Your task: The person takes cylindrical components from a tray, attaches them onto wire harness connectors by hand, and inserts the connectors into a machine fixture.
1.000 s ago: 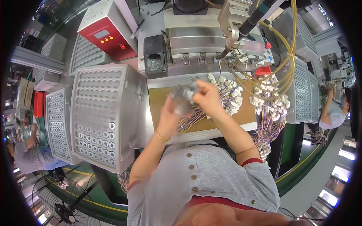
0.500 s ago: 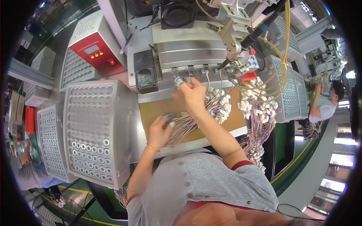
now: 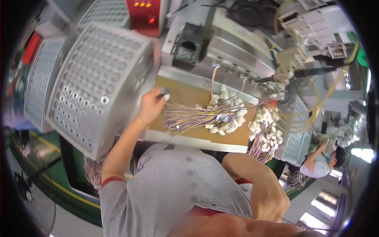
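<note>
My left hand (image 3: 152, 107) is closed at the left edge of the brown work board. Between its fingers sits a small dark grey piece with a whitish end (image 3: 165, 94), blurred, its kind unclear. Just right of this hand lies a bundle of purple, yellow and white wires (image 3: 187, 116) with white plastic connectors (image 3: 226, 125) at the far end. One wire runs up from the bundle to the metal fixture row (image 3: 233, 69). My right arm (image 3: 256, 183) is folded up close to my body at the lower right, and its hand is out of sight.
At the left stands a grey tray (image 3: 130, 51) with rows of round holes, some holding metal rings. A black box (image 3: 188, 45) and a red control box (image 3: 146, 15) stand behind the board. Machine arms and hoses (image 3: 316, 75) reach in from the right. Another person (image 3: 318, 162) sits farther right.
My right hand has left the metal fixture and gone out of view, the arm folding toward me. My left hand has shifted to the board's left edge. The whole view has tilted.
</note>
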{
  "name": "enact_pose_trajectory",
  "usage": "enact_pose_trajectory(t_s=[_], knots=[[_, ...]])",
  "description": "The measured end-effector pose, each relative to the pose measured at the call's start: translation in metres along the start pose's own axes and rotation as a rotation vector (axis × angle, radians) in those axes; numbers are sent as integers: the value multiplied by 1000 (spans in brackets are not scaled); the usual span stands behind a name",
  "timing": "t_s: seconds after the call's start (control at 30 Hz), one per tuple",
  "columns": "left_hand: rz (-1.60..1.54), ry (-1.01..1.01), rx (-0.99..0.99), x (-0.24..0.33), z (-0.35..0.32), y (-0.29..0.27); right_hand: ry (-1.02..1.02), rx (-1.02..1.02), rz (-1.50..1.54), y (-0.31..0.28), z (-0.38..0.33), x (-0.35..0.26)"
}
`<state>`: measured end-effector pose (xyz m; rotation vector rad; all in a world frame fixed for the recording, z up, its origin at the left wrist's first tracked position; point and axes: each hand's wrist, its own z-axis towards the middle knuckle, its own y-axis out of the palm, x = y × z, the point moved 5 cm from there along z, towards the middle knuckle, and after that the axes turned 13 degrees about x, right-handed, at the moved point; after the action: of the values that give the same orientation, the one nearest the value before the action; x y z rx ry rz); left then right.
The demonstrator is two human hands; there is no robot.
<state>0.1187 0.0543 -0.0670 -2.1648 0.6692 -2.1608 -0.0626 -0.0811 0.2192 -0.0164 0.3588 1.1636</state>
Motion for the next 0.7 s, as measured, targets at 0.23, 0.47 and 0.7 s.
enact_pose_trajectory(t_s=[0.23, 0.47, 0.7], knots=[[152, 272, 46, 14, 11, 12, 963, -728, 1318, 48, 3, 25], [520, 800, 119, 28, 15, 33, 52, -144, -142, 32, 1, -1], [544, 863, 61, 31, 23, 41, 892, -523, 1066, 42, 4, 15]])
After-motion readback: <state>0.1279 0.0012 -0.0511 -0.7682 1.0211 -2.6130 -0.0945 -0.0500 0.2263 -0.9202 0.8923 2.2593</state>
